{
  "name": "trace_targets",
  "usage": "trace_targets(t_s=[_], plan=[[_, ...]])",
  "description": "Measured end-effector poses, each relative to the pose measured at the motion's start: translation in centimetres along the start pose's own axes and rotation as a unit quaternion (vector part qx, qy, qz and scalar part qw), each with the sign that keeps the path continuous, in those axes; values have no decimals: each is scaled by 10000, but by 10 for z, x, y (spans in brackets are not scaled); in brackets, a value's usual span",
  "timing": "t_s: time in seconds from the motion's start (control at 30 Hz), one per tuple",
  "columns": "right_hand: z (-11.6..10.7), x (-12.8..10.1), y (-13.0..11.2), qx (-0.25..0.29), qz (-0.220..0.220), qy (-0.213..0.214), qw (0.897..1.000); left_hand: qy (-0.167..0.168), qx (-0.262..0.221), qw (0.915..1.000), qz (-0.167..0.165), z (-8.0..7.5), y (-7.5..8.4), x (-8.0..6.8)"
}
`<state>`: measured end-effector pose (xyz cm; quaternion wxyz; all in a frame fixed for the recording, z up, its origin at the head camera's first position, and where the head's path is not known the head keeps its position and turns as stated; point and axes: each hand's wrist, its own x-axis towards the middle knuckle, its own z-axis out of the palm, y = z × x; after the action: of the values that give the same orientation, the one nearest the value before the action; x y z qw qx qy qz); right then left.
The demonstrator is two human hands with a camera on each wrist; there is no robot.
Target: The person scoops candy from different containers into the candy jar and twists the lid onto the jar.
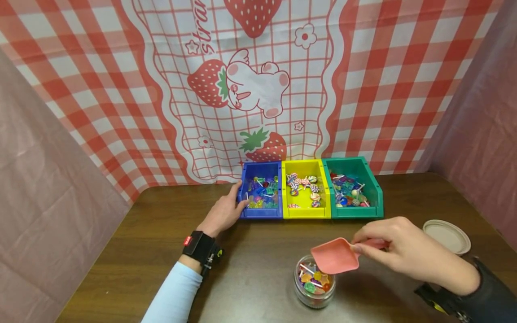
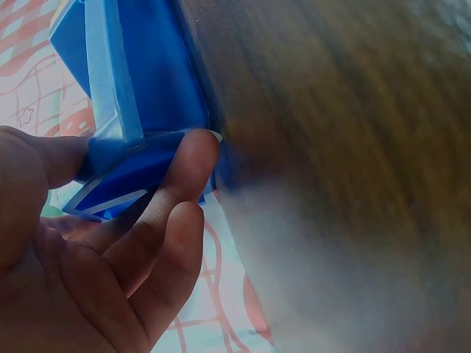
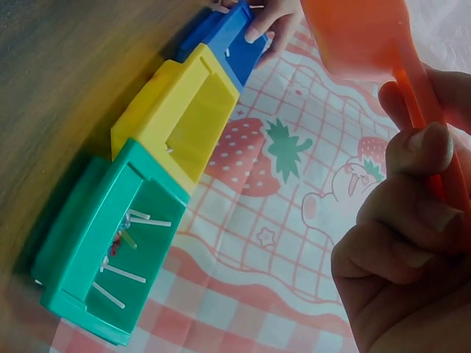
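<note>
In the head view, my left hand (image 1: 221, 213) holds the left side of a blue bin (image 1: 261, 213). The left wrist view has the thumb on one side of the bin's corner and the fingers (image 2: 193, 165) against the other. My right hand (image 1: 409, 246) grips a pink scoop (image 1: 336, 257) by its handle, fingers curled round it in the right wrist view. The scoop's blade overlaps the far right rim of a clear jar (image 1: 314, 299) in the head view and looks bare. Colourful candy-like pieces (image 1: 310, 286), some with white sticks, fill the jar.
A yellow bin (image 1: 307, 212) with swirl lollipops and a green bin (image 1: 361, 212) with mixed pieces stand beside the blue one. A pale round lid (image 1: 447, 236) lies on the wooden table (image 1: 161, 242) at the right. Checked strawberry cloth (image 1: 371, 89) hangs behind the bins.
</note>
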<state>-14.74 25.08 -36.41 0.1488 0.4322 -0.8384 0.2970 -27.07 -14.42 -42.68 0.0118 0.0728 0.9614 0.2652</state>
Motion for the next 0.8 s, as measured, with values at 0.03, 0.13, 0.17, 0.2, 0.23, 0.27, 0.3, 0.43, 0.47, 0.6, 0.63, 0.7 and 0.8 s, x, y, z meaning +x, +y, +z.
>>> trace_targets(t_s=[0.03,0.13,0.17,0.2,0.23,0.27,0.3,0.43,0.47,0.6,0.63,0.7,0.8], plan=[[-1,0,0,-31,-9,47,10000,-2,4,10000,9,0,0,0],[-3,-1,-1,-114,98,191,9997,-10,33,10000,25,0,0,0],[-4,-1,-2,-104,169,226,9995,-13,38,10000,30,0,0,0],[-4,-1,-3,-74,223,265,9994,-19,40,10000,27,0,0,0],[-3,-1,-4,-10,261,286,9992,-23,40,10000,25,0,0,0],[-2,-1,-5,77,285,272,9992,-24,42,10000,21,0,0,0],[0,-1,-7,183,281,239,9992,-30,33,10000,19,0,0,0],[11,2,-12,534,77,18,9985,-38,18,10000,-7,0,-1,0],[13,3,-13,546,78,-51,9985,-37,9,10000,-10,0,-1,0],[14,4,-15,238,257,-252,9991,-41,-4,10000,-31,0,0,0],[13,4,-16,155,335,-312,9988,-45,-8,10000,-40,0,0,0],[10,4,-17,18,453,-393,9982,-51,-18,10000,-51,-1,0,0],[5,4,-18,-91,586,-381,9975,-50,-19,10000,-21,0,0,0]])
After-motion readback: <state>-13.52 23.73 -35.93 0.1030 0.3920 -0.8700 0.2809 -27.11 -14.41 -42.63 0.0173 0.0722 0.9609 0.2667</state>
